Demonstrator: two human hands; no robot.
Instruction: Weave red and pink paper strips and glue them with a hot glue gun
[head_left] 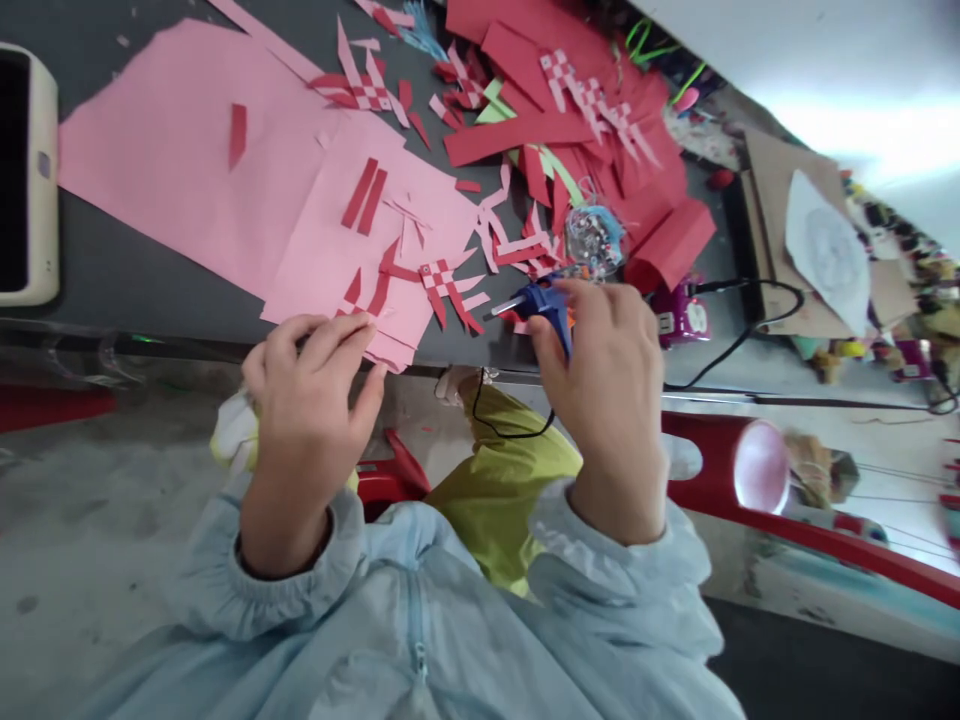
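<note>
My right hand [611, 385] is wrapped around a blue hot glue gun [546, 300], whose metal nozzle points left above the table's front edge. A woven pink-and-red paper piece [442, 285] with loose strip ends lies just left of the nozzle. My left hand [311, 385] has its thumb and fingers closed at the near edge of the pink paper, on a piece of pink and red paper [364, 310]. The fingers partly hide that piece. Under it is a pink paper sheet [315, 230] with two short red strips [364, 197] on top.
Red paper sheets [637, 190] are piled at the back with more woven pieces [592, 100]. A phone [30, 175] lies at the far left. Right of the glue gun are a clear bag of small items [592, 240], a purple box [684, 315] and a black cord [739, 345].
</note>
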